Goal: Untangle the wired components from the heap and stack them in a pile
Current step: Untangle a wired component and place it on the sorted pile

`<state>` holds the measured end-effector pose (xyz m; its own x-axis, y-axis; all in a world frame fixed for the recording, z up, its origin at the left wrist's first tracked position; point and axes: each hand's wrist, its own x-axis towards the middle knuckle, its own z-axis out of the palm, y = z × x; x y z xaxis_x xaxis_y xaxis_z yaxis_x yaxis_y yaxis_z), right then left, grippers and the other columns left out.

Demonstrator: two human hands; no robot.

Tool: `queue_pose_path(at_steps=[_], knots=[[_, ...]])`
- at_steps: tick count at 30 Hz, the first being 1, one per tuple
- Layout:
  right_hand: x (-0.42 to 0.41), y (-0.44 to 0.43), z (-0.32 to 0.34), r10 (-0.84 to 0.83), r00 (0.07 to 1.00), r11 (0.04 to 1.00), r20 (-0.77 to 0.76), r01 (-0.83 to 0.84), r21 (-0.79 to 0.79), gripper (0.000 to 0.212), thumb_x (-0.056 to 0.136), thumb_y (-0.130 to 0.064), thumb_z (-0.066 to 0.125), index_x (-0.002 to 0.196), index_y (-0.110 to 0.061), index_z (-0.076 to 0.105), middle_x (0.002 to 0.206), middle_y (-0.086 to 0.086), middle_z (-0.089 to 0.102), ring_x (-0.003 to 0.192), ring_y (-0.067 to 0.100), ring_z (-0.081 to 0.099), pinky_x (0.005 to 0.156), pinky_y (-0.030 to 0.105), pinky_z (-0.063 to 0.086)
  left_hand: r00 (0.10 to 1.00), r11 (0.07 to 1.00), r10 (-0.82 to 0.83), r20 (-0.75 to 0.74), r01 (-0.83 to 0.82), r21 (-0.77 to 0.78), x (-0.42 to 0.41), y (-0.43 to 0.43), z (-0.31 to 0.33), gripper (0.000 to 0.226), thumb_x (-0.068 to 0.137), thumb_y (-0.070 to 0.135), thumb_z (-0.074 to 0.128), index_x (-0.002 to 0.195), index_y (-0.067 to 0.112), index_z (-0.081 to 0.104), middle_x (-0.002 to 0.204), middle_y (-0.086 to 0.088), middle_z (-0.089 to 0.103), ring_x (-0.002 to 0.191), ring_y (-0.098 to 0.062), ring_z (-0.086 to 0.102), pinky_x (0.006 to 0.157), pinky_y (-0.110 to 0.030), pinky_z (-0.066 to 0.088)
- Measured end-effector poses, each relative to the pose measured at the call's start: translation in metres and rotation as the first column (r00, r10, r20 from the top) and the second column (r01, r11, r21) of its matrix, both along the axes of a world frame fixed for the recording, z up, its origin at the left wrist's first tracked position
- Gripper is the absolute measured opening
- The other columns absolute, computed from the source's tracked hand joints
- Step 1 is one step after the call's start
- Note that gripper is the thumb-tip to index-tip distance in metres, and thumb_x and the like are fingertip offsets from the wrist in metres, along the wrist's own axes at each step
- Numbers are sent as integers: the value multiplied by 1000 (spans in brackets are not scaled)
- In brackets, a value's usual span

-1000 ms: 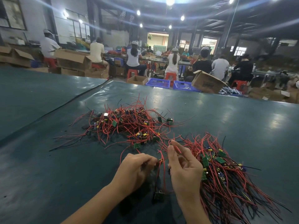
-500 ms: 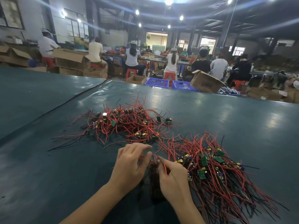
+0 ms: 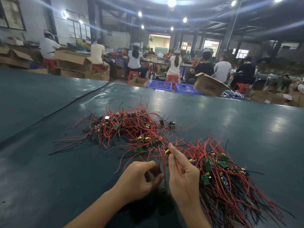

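Note:
A tangled heap (image 3: 130, 127) of small green boards with red and black wires lies in the middle of the dark green table (image 3: 246, 129). To its right, a sorted pile (image 3: 220, 175) lies with its wires fanned toward me. My right hand (image 3: 182, 175) pinches a wired component (image 3: 167, 150) with a yellow part between thumb and fingertips, and red wires run down across its palm. My left hand (image 3: 141, 180) is curled beside it and pinches the dark wires hanging between both hands.
Beyond the table's far edge stand a cardboard box (image 3: 209, 86), two blue crates (image 3: 171, 87) and several seated workers (image 3: 174, 65) at benches. A dark seam (image 3: 65, 107) crosses the table on the left.
My right hand has risen from the table and now holds a component up near the heap's front edge. My left hand has drawn back toward me and curled.

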<state>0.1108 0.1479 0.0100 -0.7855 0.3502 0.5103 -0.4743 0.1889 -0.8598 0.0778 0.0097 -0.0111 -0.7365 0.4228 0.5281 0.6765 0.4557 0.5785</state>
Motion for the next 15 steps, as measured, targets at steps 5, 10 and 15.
queue_pose_path(at_steps=[5,10,15], knots=[[2,3,1,-135,980,991,-150,133,-20,35,91,0,56,125,-6,59,128,1,61,121,2,57,94,13,47,974,976,219,-59,-219,8,-4,-2,-6,21,87,33,58,85,15,69,77,7,67,63,-4,52,60,-29,46],[2,5,9,-197,966,970,-169,166,-178,43,86,17,58,123,-4,59,120,16,63,102,12,66,79,11,52,925,927,375,-60,-374,31,-7,-5,-2,49,89,18,65,136,21,53,108,17,58,65,-4,53,59,-16,47],[0,8,9,-219,972,939,-83,187,-290,29,86,11,62,112,0,66,102,23,69,85,19,72,76,22,58,837,933,361,-410,-328,150,-5,-3,7,54,82,14,53,136,12,48,128,-5,52,107,-13,53,89,-25,47]])
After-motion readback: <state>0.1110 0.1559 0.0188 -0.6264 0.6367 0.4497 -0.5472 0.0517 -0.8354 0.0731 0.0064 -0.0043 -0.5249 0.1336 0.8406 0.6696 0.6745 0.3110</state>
